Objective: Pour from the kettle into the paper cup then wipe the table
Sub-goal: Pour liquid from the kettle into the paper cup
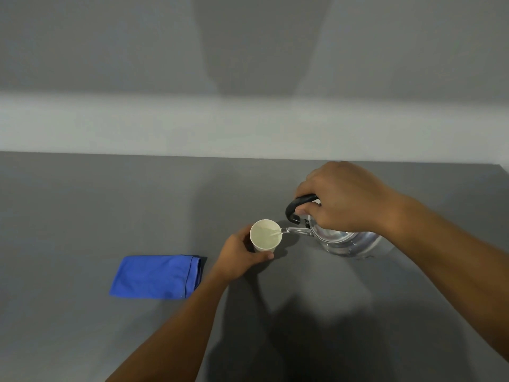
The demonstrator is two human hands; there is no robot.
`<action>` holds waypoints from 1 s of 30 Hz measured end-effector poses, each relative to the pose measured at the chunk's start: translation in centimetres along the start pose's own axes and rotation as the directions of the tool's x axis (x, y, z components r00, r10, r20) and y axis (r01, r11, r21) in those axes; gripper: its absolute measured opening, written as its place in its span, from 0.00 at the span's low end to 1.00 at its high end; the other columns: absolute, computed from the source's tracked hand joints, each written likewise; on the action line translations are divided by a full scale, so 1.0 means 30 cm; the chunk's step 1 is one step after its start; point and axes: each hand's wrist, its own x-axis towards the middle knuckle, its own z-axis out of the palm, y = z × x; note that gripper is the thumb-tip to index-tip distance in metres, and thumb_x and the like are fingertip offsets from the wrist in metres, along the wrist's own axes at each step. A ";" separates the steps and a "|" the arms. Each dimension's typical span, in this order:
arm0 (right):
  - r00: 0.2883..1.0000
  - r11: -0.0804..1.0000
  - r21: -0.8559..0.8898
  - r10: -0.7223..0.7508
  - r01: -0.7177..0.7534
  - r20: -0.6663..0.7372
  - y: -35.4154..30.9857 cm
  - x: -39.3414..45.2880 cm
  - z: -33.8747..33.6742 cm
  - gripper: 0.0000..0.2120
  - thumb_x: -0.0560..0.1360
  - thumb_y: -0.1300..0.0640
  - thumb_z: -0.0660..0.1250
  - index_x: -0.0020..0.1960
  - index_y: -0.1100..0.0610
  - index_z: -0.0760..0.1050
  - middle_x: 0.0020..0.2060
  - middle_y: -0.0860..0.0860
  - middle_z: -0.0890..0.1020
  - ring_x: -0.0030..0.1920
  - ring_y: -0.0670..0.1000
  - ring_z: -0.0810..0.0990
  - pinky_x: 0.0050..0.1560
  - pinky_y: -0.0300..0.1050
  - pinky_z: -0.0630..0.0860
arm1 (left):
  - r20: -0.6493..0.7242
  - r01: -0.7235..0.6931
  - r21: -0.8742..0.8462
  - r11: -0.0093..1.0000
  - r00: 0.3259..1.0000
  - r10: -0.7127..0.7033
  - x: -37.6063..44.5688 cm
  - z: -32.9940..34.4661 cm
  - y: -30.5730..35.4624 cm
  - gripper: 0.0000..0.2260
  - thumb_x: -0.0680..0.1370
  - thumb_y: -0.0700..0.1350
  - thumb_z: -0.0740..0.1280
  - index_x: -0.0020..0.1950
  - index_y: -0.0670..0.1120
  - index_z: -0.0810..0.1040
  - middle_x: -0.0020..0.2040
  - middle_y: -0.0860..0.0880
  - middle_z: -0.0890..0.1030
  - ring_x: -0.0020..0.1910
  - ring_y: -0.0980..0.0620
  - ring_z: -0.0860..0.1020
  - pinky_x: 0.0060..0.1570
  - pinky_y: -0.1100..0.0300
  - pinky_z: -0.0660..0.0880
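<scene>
A white paper cup (265, 235) stands upright on the grey table (82, 205), and my left hand (240, 255) wraps around its near left side. My right hand (341, 198) grips the black handle of a shiny metal kettle (344, 239), which is tilted to the left. Its spout reaches over the cup's right rim and a thin stream of water runs into the cup. Pale liquid shows inside the cup. A folded blue cloth (158, 277) lies flat on the table to the left of my left forearm.
The table's far edge meets a pale wall band (248, 128). The table's right corner (500, 168) shows at the far right. Dark shadows of my arms fall on the near part of the table.
</scene>
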 end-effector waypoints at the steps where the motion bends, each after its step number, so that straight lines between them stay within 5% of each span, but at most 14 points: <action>1: 1.000 1.000 0.002 -0.001 0.001 -0.002 0.000 0.000 -0.001 0.12 0.74 0.43 0.63 0.47 0.47 0.82 0.37 0.48 0.82 0.41 0.53 0.80 0.42 0.53 0.78 | -0.001 0.002 0.001 1.000 1.000 -0.002 -0.001 -0.001 0.000 0.31 0.66 0.45 0.84 0.62 0.63 0.75 0.53 0.67 0.83 0.54 0.72 0.79 0.48 0.78 0.73; 13: 0.999 0.999 -0.026 -0.039 0.038 -0.033 0.002 0.008 0.002 0.11 0.74 0.43 0.64 0.47 0.46 0.82 0.37 0.47 0.80 0.39 0.53 0.79 0.38 0.49 0.77 | -0.004 -0.002 0.025 1.000 1.000 0.002 -0.001 -0.001 0.002 0.30 0.66 0.45 0.84 0.60 0.65 0.75 0.55 0.66 0.82 0.54 0.73 0.78 0.48 0.78 0.73; 22: 0.999 0.999 -0.029 -0.031 0.030 -0.031 0.015 0.006 0.016 0.10 0.74 0.43 0.63 0.45 0.47 0.81 0.36 0.46 0.80 0.39 0.52 0.78 0.38 0.49 0.77 | 0.003 0.012 0.009 1.000 1.000 -0.012 -0.003 0.001 0.000 0.32 0.66 0.45 0.84 0.66 0.57 0.76 0.56 0.63 0.83 0.55 0.72 0.78 0.48 0.78 0.74; 26: 0.999 0.998 0.057 0.003 0.000 -0.049 0.042 -0.006 0.031 0.11 0.74 0.43 0.65 0.48 0.46 0.82 0.37 0.46 0.82 0.41 0.51 0.79 0.43 0.53 0.78 | 0.001 0.009 0.020 1.000 1.000 -0.009 -0.009 -0.005 0.004 0.30 0.66 0.45 0.84 0.62 0.63 0.75 0.53 0.70 0.82 0.54 0.73 0.78 0.48 0.78 0.73; 30: 0.996 0.983 0.179 0.049 -0.034 -0.079 0.078 -0.031 0.060 0.09 0.75 0.44 0.67 0.50 0.45 0.83 0.39 0.44 0.84 0.42 0.49 0.79 0.45 0.52 0.77 | -0.002 -0.006 -0.006 1.000 1.000 0.006 -0.013 -0.011 0.014 0.31 0.66 0.44 0.84 0.63 0.60 0.76 0.57 0.61 0.83 0.56 0.69 0.80 0.50 0.76 0.74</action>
